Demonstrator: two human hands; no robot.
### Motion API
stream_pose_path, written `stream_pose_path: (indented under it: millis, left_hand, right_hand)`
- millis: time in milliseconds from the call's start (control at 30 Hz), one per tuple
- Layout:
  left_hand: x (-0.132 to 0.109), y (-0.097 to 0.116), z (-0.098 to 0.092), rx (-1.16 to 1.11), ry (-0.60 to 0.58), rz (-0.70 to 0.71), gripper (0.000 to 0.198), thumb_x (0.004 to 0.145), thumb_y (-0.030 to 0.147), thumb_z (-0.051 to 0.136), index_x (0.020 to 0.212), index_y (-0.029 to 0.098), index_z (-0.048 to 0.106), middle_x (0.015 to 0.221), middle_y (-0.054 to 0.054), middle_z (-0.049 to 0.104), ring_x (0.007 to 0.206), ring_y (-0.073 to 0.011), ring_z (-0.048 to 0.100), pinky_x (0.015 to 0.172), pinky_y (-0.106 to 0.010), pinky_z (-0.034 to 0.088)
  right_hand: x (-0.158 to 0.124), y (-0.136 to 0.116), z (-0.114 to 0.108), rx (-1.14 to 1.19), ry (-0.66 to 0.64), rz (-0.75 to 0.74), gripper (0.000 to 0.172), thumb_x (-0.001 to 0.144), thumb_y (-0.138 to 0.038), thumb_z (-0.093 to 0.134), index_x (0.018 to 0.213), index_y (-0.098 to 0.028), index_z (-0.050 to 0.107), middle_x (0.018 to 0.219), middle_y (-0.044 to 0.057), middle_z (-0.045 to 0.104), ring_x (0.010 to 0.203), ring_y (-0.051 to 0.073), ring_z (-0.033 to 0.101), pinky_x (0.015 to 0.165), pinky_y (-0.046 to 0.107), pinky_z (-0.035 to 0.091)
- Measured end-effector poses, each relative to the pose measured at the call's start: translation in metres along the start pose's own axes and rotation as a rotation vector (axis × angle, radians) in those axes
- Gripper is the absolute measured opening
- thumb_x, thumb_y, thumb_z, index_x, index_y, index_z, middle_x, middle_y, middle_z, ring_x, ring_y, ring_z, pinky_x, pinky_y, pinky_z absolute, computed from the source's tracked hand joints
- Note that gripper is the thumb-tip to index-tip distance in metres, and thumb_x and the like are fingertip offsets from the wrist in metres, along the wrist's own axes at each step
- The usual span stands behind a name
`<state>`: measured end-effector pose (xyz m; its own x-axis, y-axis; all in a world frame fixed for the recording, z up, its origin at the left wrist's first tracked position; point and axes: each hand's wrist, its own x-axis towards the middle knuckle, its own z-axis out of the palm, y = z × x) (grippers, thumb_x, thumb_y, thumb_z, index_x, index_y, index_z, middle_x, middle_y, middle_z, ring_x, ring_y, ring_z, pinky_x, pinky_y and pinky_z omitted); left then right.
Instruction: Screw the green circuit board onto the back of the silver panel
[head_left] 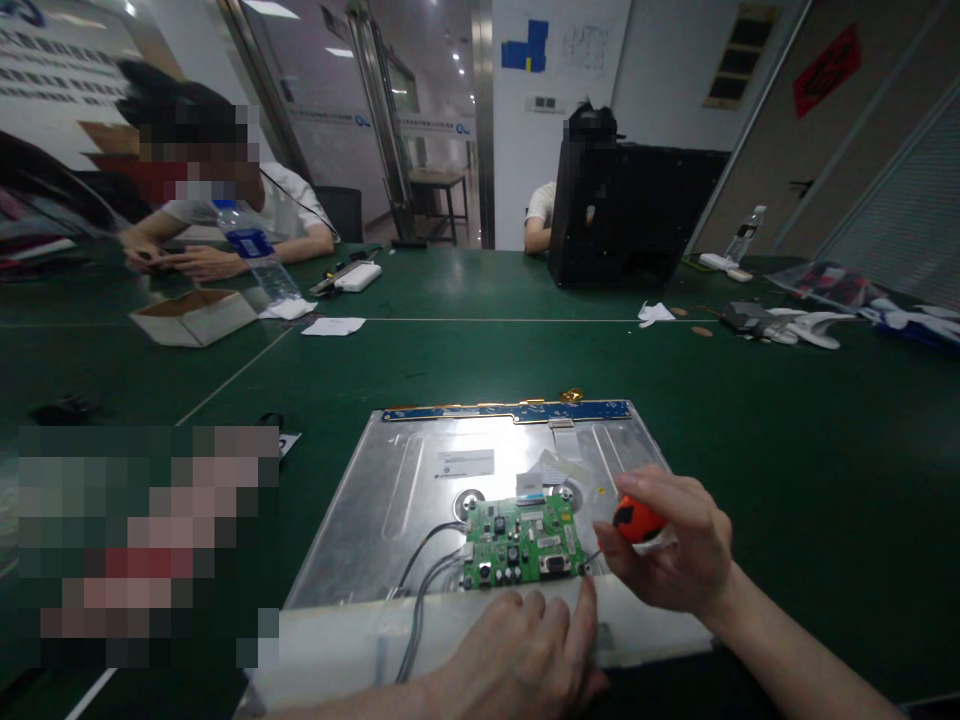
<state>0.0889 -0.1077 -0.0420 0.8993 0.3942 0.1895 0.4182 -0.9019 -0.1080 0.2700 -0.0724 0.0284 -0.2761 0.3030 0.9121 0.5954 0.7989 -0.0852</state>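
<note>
A bare metal display panel lies flat on the table, with a green circuit board on its lower middle. My right hand grips a screwdriver by its orange and black handle. The tilted shaft reaches the board's lower right corner. My left hand rests on the white strip along the panel's near edge. Its index finger stretches to that same corner, by the screwdriver's tip, while the other fingers are bent. Whether a screw sits under the tip is too small to tell. Dark cables leave the board's left side.
Across the green table stand an open cardboard box, a water bottle and a large black monitor. One person sits at far left, another behind the monitor. White tools and cables lie at right.
</note>
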Motion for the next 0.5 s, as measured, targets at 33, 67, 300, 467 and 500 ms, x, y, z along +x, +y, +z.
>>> stream_pose_path:
  millis: [33, 67, 300, 467, 500]
  left_hand:
    - [-0.0001, -0.0002, 0.0001, 0.002, -0.004, -0.003, 0.057, 0.091, 0.045, 0.056, 0.125, 0.001, 0.045, 0.076, -0.006, 0.067, 0.058, -0.0207, 0.063, 0.047, -0.031, 0.048]
    - [-0.0002, -0.0003, 0.0003, 0.004, -0.008, -0.005, 0.057, 0.091, 0.045, 0.055, 0.125, 0.001, 0.045, 0.076, -0.006, 0.067, 0.059, -0.0206, 0.064, 0.048, -0.030, 0.048]
    - [0.0004, 0.0004, 0.0008, 0.001, -0.001, -0.002, 0.055, 0.091, 0.045, 0.055, 0.125, 0.002, 0.046, 0.076, -0.006, 0.067, 0.058, -0.0200, 0.063, 0.047, -0.029, 0.047]
    - [0.0008, 0.0010, 0.0022, 0.000, 0.016, -0.004, 0.057, 0.090, 0.045, 0.056, 0.124, 0.001, 0.045, 0.074, -0.005, 0.066, 0.057, -0.0207, 0.063, 0.047, -0.031, 0.048]
    - [0.0006, 0.0010, 0.0026, 0.004, 0.022, -0.006, 0.057, 0.090, 0.045, 0.056, 0.124, 0.001, 0.045, 0.074, -0.005, 0.066, 0.057, -0.0208, 0.063, 0.047, -0.031, 0.048]
  right_hand:
    - [0.0002, -0.0001, 0.0001, 0.001, -0.005, 0.000, 0.037, 0.084, -0.013, 0.056, 0.120, -0.014, 0.048, 0.062, -0.005, 0.053, 0.049, 0.013, 0.051, 0.039, 0.025, 0.041]
    - [0.0001, -0.0001, 0.0002, 0.002, -0.008, 0.003, 0.038, 0.084, -0.013, 0.056, 0.121, -0.014, 0.048, 0.061, -0.005, 0.053, 0.049, 0.013, 0.051, 0.039, 0.025, 0.041]
    - [-0.0037, 0.0000, -0.0001, 0.090, -0.016, 0.017, 0.042, 0.082, -0.014, 0.051, 0.124, -0.010, 0.047, 0.080, 0.003, 0.061, 0.060, 0.014, 0.059, 0.048, 0.027, 0.049]
    - [-0.0065, 0.0005, -0.0015, 0.194, -0.053, 0.065, 0.050, 0.079, -0.012, 0.045, 0.129, -0.009, 0.044, 0.086, 0.005, 0.062, 0.066, 0.016, 0.061, 0.052, 0.030, 0.052]
    - [-0.0069, 0.0008, -0.0011, 0.192, -0.047, 0.065, 0.050, 0.078, -0.011, 0.045, 0.128, -0.009, 0.045, 0.086, 0.005, 0.062, 0.066, 0.015, 0.061, 0.051, 0.029, 0.051]
